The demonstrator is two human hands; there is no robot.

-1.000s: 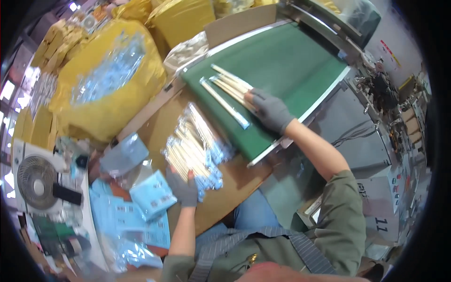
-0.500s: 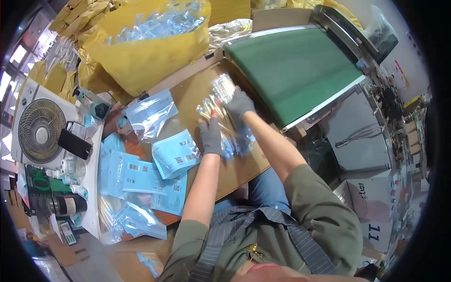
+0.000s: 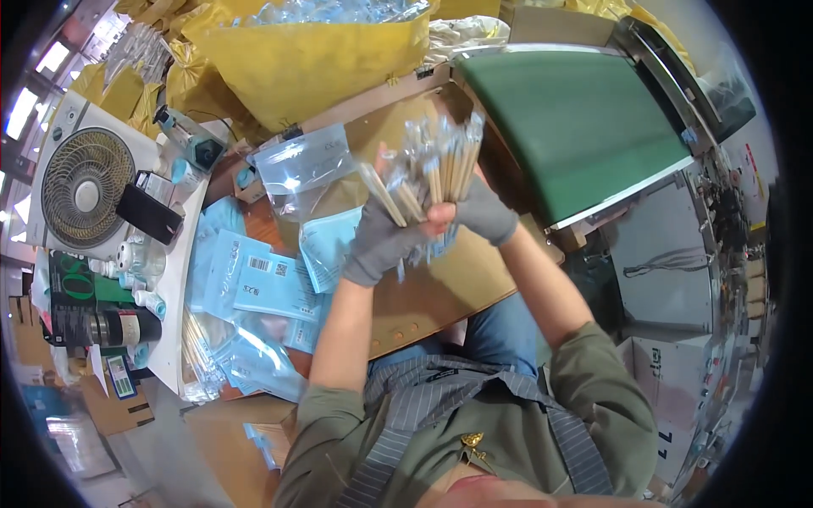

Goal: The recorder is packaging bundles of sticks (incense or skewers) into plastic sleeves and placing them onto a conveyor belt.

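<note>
Both my hands, in grey fingerless gloves, are closed round a bundle of thin wooden sticks in clear wrappers (image 3: 453, 165), held upright above the cardboard tray (image 3: 449, 309). My left hand (image 3: 381, 237) grips the left side, where some sticks lean outward. On the other side my right hand (image 3: 484, 210) is wrapped round the sticks, its fingers partly hidden behind them. Bluish ends of the sticks show below the hands. Left of the tray lie several light-blue printed bags (image 3: 275, 284), one of them partly behind my left hand. A clear plastic bag (image 3: 305, 165) lies farther back.
A green conveyor belt (image 3: 576, 127) slopes at the right. Behind the tray stands a yellow sack (image 3: 322, 76) of bluish clear packets. On the left, a white table (image 3: 175, 330) holds a fan (image 3: 85, 195), a phone (image 3: 148, 213) and bottles. More wrapped sticks (image 3: 199, 347) lie beside the blue bags.
My hands have come together and lifted the sticks off the tray, gathering them into one upright bundle. The view has shifted slightly, with surroundings appearing farther right.
</note>
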